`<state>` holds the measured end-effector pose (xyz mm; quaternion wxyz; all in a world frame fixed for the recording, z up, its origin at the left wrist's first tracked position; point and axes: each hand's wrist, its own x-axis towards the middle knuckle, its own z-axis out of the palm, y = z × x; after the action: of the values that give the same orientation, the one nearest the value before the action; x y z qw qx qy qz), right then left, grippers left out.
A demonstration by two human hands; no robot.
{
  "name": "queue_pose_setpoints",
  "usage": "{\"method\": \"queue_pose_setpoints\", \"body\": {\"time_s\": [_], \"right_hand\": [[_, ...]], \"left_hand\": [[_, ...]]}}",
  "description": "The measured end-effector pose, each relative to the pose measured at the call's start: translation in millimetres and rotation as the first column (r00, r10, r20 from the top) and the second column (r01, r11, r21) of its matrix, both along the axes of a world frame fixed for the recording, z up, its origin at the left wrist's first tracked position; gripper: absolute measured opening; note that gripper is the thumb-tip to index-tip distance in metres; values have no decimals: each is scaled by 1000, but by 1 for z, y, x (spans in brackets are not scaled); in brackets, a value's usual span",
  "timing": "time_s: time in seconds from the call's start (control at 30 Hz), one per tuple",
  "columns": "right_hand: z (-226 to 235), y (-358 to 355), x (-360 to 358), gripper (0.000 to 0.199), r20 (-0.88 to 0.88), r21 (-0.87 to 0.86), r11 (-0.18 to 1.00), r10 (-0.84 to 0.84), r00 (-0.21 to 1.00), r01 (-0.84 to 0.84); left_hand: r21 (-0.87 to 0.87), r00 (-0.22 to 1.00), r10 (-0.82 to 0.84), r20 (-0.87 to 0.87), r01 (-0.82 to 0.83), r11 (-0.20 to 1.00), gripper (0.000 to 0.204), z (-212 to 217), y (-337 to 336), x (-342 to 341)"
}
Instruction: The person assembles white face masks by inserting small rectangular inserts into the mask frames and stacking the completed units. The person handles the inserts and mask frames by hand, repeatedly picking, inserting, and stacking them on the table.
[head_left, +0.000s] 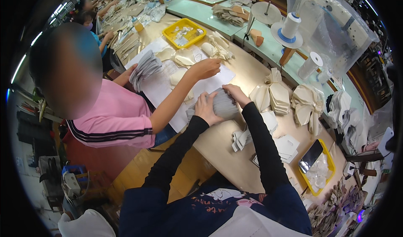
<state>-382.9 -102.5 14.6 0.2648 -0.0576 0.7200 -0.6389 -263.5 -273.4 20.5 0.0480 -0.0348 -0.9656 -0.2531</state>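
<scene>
Between my two hands stands a thick stack of thin grey cut pieces (224, 104), at the near edge of the table. My left hand (206, 110) wraps round the stack's left side with bent fingers. From the right, my right hand (237, 95) closes on its far corner. A co-worker in a pink top sits at my left, holding a fanned bundle of grey pieces (145, 69) in one hand. The co-worker's other hand (205, 68) is closed just beyond my stack; what it holds, if anything, is too small to make out.
White paper (168, 111) lies under the co-worker's arm. Cream pieces (277, 95) are piled beyond my right hand, with white pieces (286, 148) nearer. A yellow tray (333, 166) at right holds a phone; another yellow tray (168, 30) is farther back. Thread cones (291, 26) stand behind.
</scene>
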Motion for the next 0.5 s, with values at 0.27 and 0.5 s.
{"method": "queue_pose_setpoints", "body": {"time_s": [0.27, 0.5], "right_hand": [[8, 12, 56, 60, -39, -310, 951, 1, 999, -13], [7, 4, 57, 68, -73, -258, 962, -111, 991, 89]], "left_hand": [[-40, 991, -59, -122, 54, 998, 128, 3, 9, 7], [-86, 976, -198, 86, 206, 975, 120, 28, 0, 5]]}}
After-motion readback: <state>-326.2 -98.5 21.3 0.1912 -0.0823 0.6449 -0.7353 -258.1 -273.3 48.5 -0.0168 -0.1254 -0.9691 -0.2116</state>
